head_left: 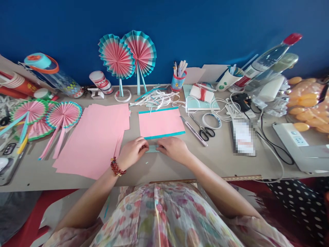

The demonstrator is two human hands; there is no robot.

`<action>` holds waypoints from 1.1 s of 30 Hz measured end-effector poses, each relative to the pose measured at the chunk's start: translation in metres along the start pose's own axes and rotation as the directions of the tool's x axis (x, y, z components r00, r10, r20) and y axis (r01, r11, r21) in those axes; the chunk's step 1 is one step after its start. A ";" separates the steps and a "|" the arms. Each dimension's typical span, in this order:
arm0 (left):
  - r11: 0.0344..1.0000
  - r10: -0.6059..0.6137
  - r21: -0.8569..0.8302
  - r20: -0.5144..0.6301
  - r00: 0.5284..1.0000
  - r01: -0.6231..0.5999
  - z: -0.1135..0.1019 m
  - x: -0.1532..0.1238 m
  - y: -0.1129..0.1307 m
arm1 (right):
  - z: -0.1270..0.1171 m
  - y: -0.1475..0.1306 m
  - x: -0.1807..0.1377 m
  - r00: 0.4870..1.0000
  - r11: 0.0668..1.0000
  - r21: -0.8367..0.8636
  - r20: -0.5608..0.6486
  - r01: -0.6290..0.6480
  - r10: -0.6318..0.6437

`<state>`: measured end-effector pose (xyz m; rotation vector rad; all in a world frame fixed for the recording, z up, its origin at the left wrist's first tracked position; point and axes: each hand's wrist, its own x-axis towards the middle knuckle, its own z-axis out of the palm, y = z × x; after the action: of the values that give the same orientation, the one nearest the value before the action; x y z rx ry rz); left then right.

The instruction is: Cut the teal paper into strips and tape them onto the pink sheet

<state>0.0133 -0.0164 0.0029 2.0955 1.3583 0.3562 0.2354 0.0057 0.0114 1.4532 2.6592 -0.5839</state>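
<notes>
Two hands, the left hand (132, 151) and the right hand (173, 149), sit close together, both pinched on one small pale-teal paper strip (153, 149) on the worktop (218, 157), just in front of the one teal-edged pink sheet (161, 122). A slipping finger could, I judge, crease the strip crooked. One pair of scissors (205, 130) lies right of that sheet, and two upright fans (117, 56) stand behind it.

Sheet (160, 122) between stack (95, 140) and scissors (205, 130); strip (153, 148) perhaps touching.
</notes>
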 end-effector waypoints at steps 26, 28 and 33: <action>1.000 0.024 0.020 0.003 1.000 -0.024 0.003 -0.001 -0.002 | -0.002 -0.001 0.000 1.000 1.000 0.011 0.011 0.016 -0.016; 0.999 0.028 0.026 0.003 1.000 -0.028 0.003 -0.001 -0.002 | -0.002 -0.001 0.000 1.000 1.000 0.010 0.015 0.016 -0.016; 0.998 0.038 0.050 0.002 0.999 -0.038 0.003 -0.002 -0.003 | -0.001 -0.001 0.000 1.000 1.000 0.007 0.021 0.012 -0.012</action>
<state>0.0121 -0.0182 -0.0010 2.1649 1.3404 0.3399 0.2346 0.0057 0.0130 1.4257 2.6548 -0.6056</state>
